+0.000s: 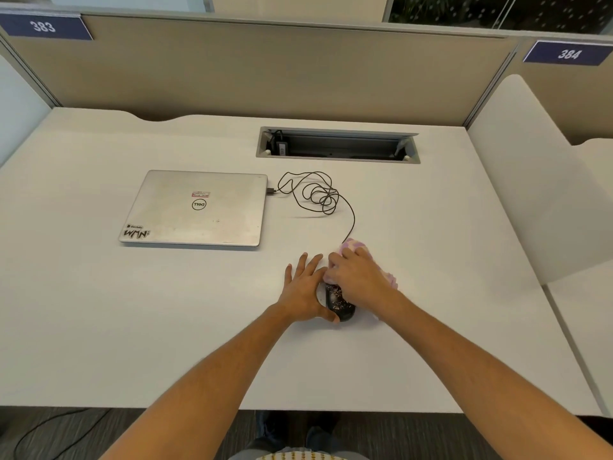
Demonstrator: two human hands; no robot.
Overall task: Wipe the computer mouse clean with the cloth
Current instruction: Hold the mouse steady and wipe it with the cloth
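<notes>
A black computer mouse (339, 302) with pale specks on its back lies on the white desk (166, 327), right of centre. My left hand (303, 287) rests against its left side, fingers spread and thumb curled round its near end. My right hand (356, 275) presses a pink and white cloth (360, 247) onto the front of the mouse. The cloth bunches out beyond and to the right of that hand. The front half of the mouse is hidden under the cloth and hand.
The mouse's dark cable (318, 194) loops in coils to a shut silver laptop (199, 209) at the left. An open cable tray (336, 146) is sunk into the desk behind. Beige partitions (265, 68) wall the back, white dividers (524, 180) the right.
</notes>
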